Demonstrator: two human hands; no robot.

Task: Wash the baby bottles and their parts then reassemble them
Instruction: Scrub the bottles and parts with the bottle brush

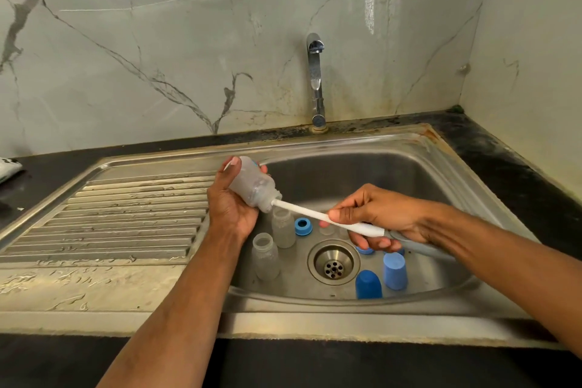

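Here I see a clear plastic baby bottle (252, 184) tipped mouth-down over the steel sink basin (362, 173).
My left hand (231, 198) curls round its body; my right hand (374, 217) pinches the white bottle-brush handle (318, 217), whose head is inside the neck. Below, two clear bottles (266, 257), a blue ring (303, 226) and blue caps (394, 271) surround the drain (333, 262). Marble-veined wall tiles (157, 41) rise behind the chrome tap (316, 79).

On my feed I see two bare forearms, no sleeves reaching into view, no watch, bracelet or strap at either wrist. My left hand (231, 203) and right hand (374, 217) wear no gloves and no rings that I can make out. The left thumbnail looks pale and trimmed short. Nothing more of the body shows.
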